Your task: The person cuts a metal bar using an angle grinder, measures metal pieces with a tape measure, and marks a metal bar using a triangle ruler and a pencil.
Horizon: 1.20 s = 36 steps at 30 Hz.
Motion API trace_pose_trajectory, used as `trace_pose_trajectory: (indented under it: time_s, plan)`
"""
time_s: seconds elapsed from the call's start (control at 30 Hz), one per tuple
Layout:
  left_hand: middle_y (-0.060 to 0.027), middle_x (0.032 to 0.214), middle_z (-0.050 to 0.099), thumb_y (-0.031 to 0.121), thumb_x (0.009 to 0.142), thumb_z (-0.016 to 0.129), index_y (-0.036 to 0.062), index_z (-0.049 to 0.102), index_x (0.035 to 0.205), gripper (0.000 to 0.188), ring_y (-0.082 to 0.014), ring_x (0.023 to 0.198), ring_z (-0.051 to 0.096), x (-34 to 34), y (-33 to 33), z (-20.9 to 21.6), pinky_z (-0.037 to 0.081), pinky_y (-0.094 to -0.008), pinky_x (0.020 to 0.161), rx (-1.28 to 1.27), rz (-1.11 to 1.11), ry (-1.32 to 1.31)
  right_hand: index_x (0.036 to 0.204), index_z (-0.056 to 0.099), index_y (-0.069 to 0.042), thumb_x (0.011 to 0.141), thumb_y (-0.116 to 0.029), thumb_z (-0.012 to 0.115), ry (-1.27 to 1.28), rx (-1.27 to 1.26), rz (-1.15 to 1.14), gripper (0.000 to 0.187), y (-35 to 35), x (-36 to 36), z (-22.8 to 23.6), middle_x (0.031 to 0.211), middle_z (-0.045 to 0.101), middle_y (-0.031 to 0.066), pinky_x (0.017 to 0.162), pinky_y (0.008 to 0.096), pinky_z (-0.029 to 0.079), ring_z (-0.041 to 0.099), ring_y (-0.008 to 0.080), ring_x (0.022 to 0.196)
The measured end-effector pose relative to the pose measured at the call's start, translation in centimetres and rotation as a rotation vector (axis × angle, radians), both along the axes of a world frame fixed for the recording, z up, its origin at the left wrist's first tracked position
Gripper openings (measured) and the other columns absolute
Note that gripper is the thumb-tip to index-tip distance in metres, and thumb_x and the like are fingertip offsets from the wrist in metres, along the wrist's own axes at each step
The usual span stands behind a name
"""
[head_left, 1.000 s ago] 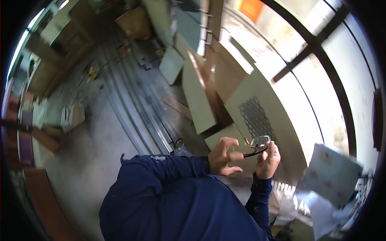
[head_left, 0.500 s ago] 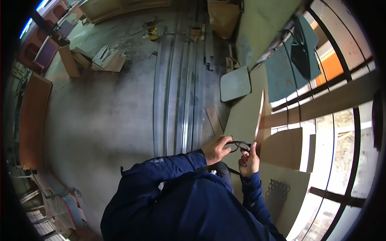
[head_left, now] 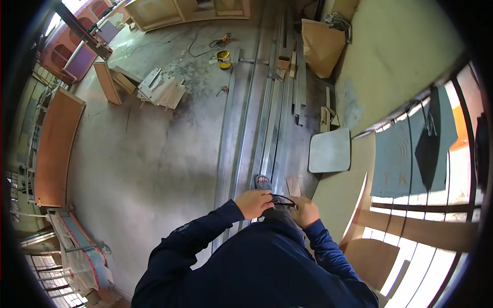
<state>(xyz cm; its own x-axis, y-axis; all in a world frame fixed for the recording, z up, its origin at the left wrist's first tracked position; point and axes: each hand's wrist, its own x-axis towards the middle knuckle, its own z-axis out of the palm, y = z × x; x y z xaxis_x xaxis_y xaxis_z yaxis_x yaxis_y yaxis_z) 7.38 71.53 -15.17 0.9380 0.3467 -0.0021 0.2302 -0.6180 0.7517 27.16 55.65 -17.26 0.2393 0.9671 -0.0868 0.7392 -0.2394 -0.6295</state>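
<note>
A thin, dark looped cord (head_left: 283, 198), perhaps a cable, stretches between my two hands close in front of my body. My left hand (head_left: 253, 204) has its fingers closed round the cord's left end. At the other end, my right hand (head_left: 306, 212) grips it with curled fingers, its back toward me. What exactly the fingertips pinch is hidden. Just beyond the left hand, a foot in a dark sandal (head_left: 263, 182) rests by long metal channels (head_left: 270, 133) lying on the floor.
A grey square seat or board (head_left: 329, 151) stands right of the metal lengths. Along the right run a low wall panel and a barred window. Ahead are a yellow tub (head_left: 224, 59), a corded power tool (head_left: 221, 41), stacked boards (head_left: 162, 91) and a brown paper sack (head_left: 322, 47). A wooden panel (head_left: 57, 149) stands left.
The view has swung toward the right, shifting the surroundings. My hands have come closer to my body with the cord, and my right fingers are now curled over it. A sandalled foot has come into sight.
</note>
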Motion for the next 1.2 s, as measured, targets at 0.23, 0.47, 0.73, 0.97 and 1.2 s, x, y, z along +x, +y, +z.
trace_pose_trajectory:
  time_s: [0.23,0.47,0.73,0.97,1.2]
  plan:
    - [-0.0171,0.083,0.060,0.020,0.094,0.058,0.0018,0.057,0.084,0.021,-0.0395,0.083,0.059,0.4,15.2,2.6,0.046,-0.0462,0.071,-0.107,0.167,0.041,0.119,0.058,-0.007,0.074,-0.030,0.079,0.201,0.136,0.011,0.054,19.6,1.6,1.7,0.093,0.063,0.0173,0.073,0.0407,0.052,0.064,0.0356,0.083]
    - [-0.0202,0.073,0.060,0.018,0.096,0.055,0.0030,0.058,0.098,0.015,-0.0426,0.070,0.059,-4.7,31.3,1.8,0.044,-0.0480,0.061,-0.085,0.277,0.010,0.103,0.071,-0.001,0.076,-0.029,0.082,0.645,-0.215,0.285,0.041,41.1,0.2,1.2,0.082,0.069,0.0115,0.071,0.0329,0.049,0.061,0.0175,0.076]
    - [-0.0195,0.106,0.063,0.014,0.097,0.055,-0.0010,0.058,0.105,0.018,-0.0314,0.090,0.063,-11.2,54.4,-4.3,0.049,-0.0344,0.082,-0.032,0.299,-0.238,0.109,0.069,-0.001,0.085,-0.016,0.074,0.875,-0.071,0.054,0.029,61.9,-8.5,-5.7,0.083,0.070,0.0050,0.073,0.0255,0.048,0.062,0.0104,0.081]
    - [-0.0068,0.104,0.055,0.008,0.099,0.053,-0.0073,0.058,0.103,0.017,-0.0137,0.090,0.055,-12.5,73.3,-2.4,0.046,-0.0266,0.079,-0.818,0.255,-0.307,0.105,0.070,-0.006,0.080,-0.016,0.076,0.555,0.037,-0.175,0.028,75.3,-12.5,-3.0,0.092,0.067,0.0082,0.070,0.0292,0.048,0.062,0.0159,0.081]
    - [-0.0172,0.097,0.056,0.008,0.094,0.059,-0.0036,0.059,0.098,0.013,-0.0324,0.086,0.058,-9.5,88.5,-1.3,0.048,-0.0350,0.076,-0.338,-0.046,-0.162,0.105,0.072,-0.015,0.077,-0.029,0.079,0.090,0.191,-0.034,0.033,87.0,-10.5,-3.9,0.102,0.064,0.0079,0.072,0.0382,0.054,0.066,0.0292,0.086]
